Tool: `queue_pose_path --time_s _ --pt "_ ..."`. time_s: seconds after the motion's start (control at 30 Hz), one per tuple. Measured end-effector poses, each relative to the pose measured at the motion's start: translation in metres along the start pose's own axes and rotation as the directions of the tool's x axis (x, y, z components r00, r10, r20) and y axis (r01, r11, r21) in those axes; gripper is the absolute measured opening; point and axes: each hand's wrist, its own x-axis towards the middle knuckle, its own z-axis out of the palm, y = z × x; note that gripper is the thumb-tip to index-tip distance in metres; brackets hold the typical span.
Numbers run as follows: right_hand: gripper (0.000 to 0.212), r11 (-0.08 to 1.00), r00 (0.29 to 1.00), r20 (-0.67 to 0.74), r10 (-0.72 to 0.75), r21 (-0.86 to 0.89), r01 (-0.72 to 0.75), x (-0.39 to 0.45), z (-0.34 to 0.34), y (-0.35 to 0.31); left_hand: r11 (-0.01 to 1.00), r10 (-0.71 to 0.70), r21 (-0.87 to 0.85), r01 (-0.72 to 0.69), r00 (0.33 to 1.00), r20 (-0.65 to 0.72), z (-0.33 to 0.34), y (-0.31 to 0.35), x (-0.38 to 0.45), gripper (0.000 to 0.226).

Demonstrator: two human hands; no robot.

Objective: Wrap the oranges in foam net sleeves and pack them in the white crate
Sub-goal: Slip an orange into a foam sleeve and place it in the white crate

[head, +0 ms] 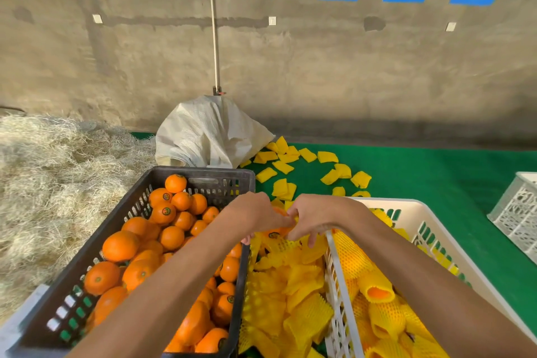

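My left hand (255, 213) and my right hand (313, 218) meet above the gap between the two crates. Both grip one orange (277, 232) with a yellow foam net sleeve (293, 219) at its right side; most of the fruit is hidden behind my fingers. The black crate (203, 176) on the left holds several bare oranges (120, 245). The white crate (406, 206) on the right holds several sleeved oranges (377, 291). A heap of loose yellow sleeves (290, 293) lies between the crates.
More yellow sleeves (290, 167) are scattered on the green mat (436, 177) beyond the crates. A white woven sack (209, 134) stands against the concrete wall. Straw (58, 171) is piled at the left. Another white crate (520, 212) sits at the right edge.
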Motion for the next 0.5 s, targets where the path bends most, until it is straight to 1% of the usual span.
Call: queue_pose_path --time_s 0.03,0.1,0.17,0.23,0.27,0.33,0.37,0.43,0.5 --pt "0.034 1.0 1.0 -0.023 -0.011 -0.027 0.01 0.002 0.001 -0.002 0.999 -0.021 0.027 0.023 0.997 -0.072 0.0 0.003 -0.001 0.073" --pt "0.033 0.999 0.995 -0.091 -0.027 -0.031 0.025 0.005 0.002 -0.001 0.996 -0.039 0.074 0.054 0.982 -0.185 0.001 0.008 0.0 0.077" --pt "0.028 0.996 0.988 -0.152 -0.029 0.074 0.04 0.006 0.002 0.004 0.997 -0.017 0.064 0.034 0.967 -0.254 0.004 0.01 0.001 0.077" --pt "0.027 0.982 0.976 -0.218 -0.024 0.176 0.063 0.006 0.005 0.008 1.0 0.024 -0.009 -0.027 0.972 -0.232 0.008 0.006 0.004 0.065" --pt "0.028 0.974 0.969 -0.246 -0.023 0.212 0.077 0.006 0.009 0.01 0.994 0.033 -0.097 -0.052 0.981 -0.189 0.01 0.002 0.006 0.06" --pt "0.031 0.945 0.964 -0.263 -0.025 0.31 0.109 0.006 0.017 0.016 0.943 0.03 -0.329 -0.052 0.997 -0.073 0.014 -0.005 0.01 0.06" --pt "0.031 0.921 0.965 -0.259 -0.023 0.371 0.121 0.005 0.021 0.02 0.915 0.052 -0.397 -0.069 0.997 -0.053 0.017 -0.007 0.011 0.061" --pt "0.031 0.83 0.974 -0.227 -0.022 0.54 0.144 0.003 0.024 0.028 0.908 0.136 -0.384 -0.17 0.984 -0.113 0.023 -0.012 0.013 0.054" --pt "0.036 0.653 0.984 -0.179 0.004 0.746 0.134 0.004 0.026 0.032 0.889 0.218 -0.367 -0.274 0.958 -0.187 0.031 -0.014 0.013 0.05"
